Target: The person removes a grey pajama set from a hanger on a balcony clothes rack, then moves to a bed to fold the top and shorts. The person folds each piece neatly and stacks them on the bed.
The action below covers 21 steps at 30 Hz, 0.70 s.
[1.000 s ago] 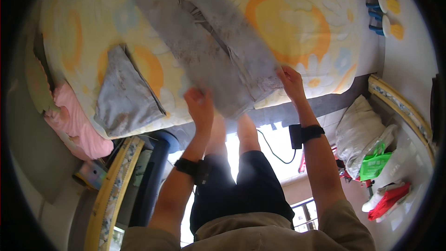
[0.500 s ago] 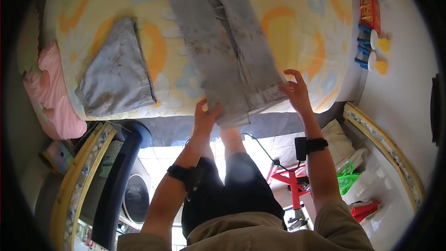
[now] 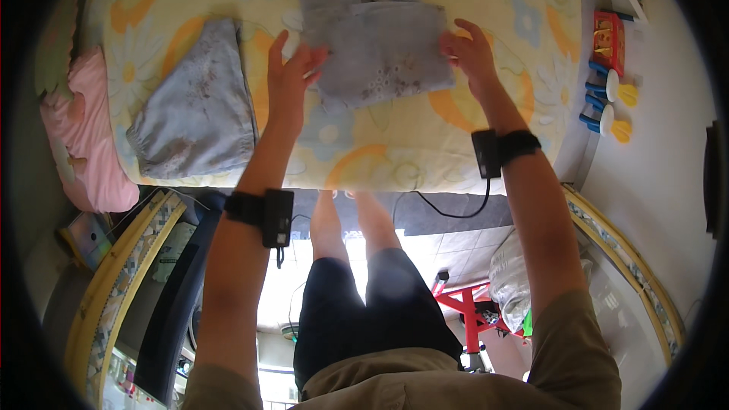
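A grey garment [image 3: 387, 53] with a brownish floral print lies on the bed, its near part doubled over into a flat rectangle. Two long panels of it run on beneath and beyond the fold, cut off by the top of the view. My left hand [image 3: 295, 76] is at the fold's left edge, fingers apart and slightly blurred, fingertips against the cloth. At the right edge, my right hand [image 3: 471, 57] touches the cloth with fingertips, its fingers spread. A second grey garment [image 3: 196, 110] of similar print lies folded to my left.
The bed [image 3: 425, 152] has a yellow floral sheet. Pink fabric [image 3: 95, 144] hangs at its left corner. A red toy box [image 3: 607, 42] and small stools [image 3: 607, 87] stand right. A red metal frame [image 3: 471, 319] and white plastic bag [image 3: 512, 277] are near my legs. A cable hangs from my right wrist strap.
Both hands have moved away from me, up the bed. The garment's near end, earlier hanging at the bed's edge, is now folded over onto the rest. My fingers have loosened on it.
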Tool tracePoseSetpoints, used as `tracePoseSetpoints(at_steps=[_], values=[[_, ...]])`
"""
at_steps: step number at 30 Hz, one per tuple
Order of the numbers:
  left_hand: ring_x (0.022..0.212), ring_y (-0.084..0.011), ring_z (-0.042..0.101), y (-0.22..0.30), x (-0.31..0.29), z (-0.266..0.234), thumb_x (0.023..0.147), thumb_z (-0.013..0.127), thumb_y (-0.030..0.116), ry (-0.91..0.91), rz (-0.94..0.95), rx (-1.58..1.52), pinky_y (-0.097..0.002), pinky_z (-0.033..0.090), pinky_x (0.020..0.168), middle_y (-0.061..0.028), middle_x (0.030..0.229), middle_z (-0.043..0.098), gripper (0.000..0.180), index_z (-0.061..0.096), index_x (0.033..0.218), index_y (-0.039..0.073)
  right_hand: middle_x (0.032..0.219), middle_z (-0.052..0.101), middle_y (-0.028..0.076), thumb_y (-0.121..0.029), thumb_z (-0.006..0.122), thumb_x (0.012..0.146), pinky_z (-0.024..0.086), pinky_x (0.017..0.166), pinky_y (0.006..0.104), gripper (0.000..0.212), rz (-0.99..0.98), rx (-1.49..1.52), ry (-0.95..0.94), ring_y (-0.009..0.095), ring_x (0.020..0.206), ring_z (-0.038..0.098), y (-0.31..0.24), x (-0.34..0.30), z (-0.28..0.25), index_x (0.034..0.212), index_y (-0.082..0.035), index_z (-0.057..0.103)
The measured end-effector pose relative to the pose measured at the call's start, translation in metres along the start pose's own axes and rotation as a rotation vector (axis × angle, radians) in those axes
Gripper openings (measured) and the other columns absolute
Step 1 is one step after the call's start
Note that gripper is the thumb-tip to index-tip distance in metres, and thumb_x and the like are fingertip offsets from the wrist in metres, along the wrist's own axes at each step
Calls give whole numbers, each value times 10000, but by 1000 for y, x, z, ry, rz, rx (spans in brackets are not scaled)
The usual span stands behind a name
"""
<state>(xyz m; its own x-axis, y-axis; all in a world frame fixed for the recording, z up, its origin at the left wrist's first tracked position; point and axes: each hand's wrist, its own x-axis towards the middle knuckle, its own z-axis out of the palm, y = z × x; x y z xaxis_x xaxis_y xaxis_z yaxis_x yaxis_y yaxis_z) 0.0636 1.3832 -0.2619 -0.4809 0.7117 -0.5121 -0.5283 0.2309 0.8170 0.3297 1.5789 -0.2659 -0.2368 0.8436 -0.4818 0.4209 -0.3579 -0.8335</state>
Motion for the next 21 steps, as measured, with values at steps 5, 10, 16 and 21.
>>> tracePoseSetpoints(at_steps=[5,10,16,21], values=[[1348,-379,467,-35,-55,-8,843,749,136,-132,663,1215,-489,416,1095,-216,1421,494,723,442,1495,87,1300,582,136,-140,812,811,558,879,391,670,-583,-731,19,285,1127,616,30,-60,-9,1401,-94,497],[1407,-436,384,-57,-53,-11,779,790,150,-256,760,1527,-507,377,1147,-224,1555,328,819,427,1511,90,1541,362,168,-148,830,758,521,1004,460,858,-511,-912,-47,386,1338,466,49,-80,-13,1507,-143,413],[1426,-470,364,-63,-34,-4,744,797,147,-276,680,1403,-508,378,1154,-253,1594,288,876,407,1525,73,1634,268,182,-85,781,760,514,1024,465,910,-581,-881,-59,407,1390,435,60,-64,8,1562,-162,358],[1461,-465,322,-59,-23,2,741,806,222,-356,760,1385,-508,376,1158,-253,1611,264,904,397,1533,69,1675,195,190,-62,762,730,474,1087,452,935,-578,-999,-155,413,1413,422,45,-52,13,1566,-156,354]])
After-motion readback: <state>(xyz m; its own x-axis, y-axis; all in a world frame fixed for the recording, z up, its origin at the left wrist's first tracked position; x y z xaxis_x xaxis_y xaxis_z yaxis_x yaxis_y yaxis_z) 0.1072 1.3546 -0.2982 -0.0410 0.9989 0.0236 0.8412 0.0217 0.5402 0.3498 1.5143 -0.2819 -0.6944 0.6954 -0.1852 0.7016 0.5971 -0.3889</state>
